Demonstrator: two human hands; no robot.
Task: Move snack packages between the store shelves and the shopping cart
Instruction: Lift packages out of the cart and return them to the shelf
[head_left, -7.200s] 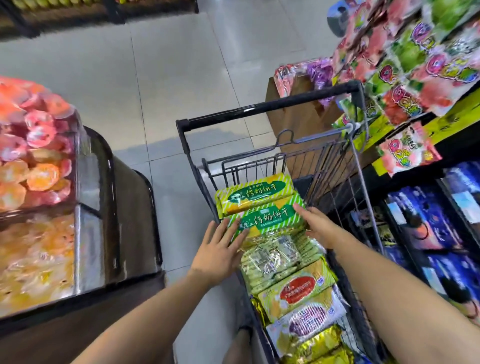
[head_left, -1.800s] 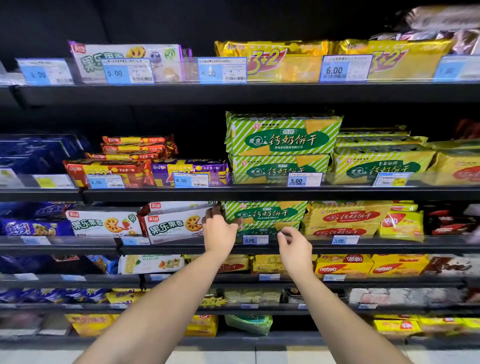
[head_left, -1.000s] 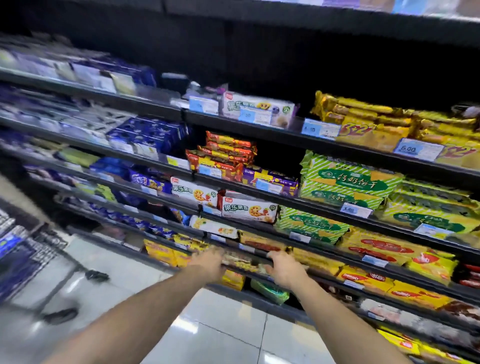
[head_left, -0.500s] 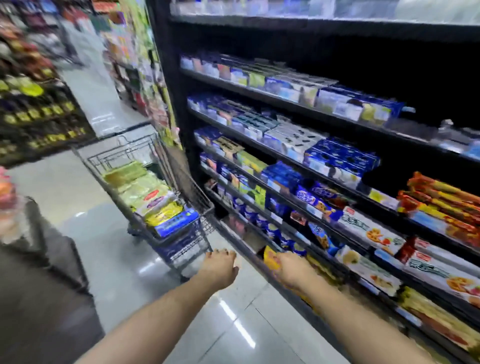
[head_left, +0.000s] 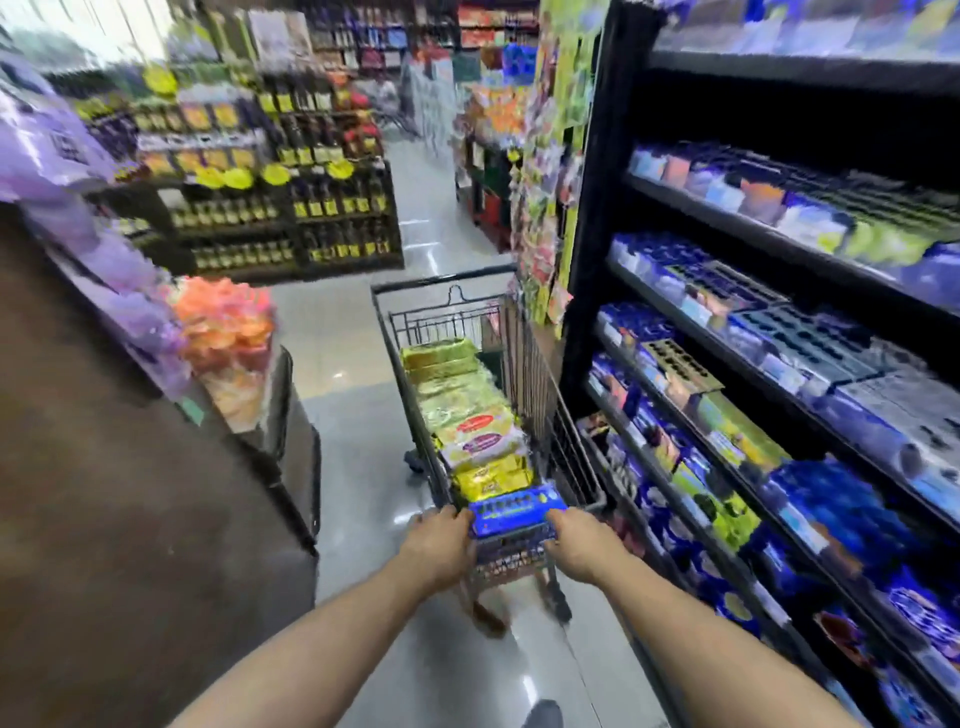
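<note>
The black wire shopping cart (head_left: 535, 364) stands in the aisle just ahead of me, beside the right-hand shelves. A row of snack packages fills it: green-and-yellow biscuit packs (head_left: 452, 395) at the far end, gold packs (head_left: 491, 480) nearer, and a blue package (head_left: 511, 512) on top at the near end. My left hand (head_left: 441, 540) grips the blue package's left end. My right hand (head_left: 576, 545) grips its right end. The fingers of both hands curl around the package's edges. The view is motion-blurred.
Black store shelves (head_left: 779, 338) with blue and green snack boxes run along the right, close to the cart. A dark counter (head_left: 130, 519) with a bin of orange and pink sweets (head_left: 228, 338) stands on the left. Shelves of bottles (head_left: 291, 208) lie farther back.
I have turned from the biscuit shelves toward the cart. Both hands, empty half a second ago, have moved forward and taken hold of the blue package's ends.
</note>
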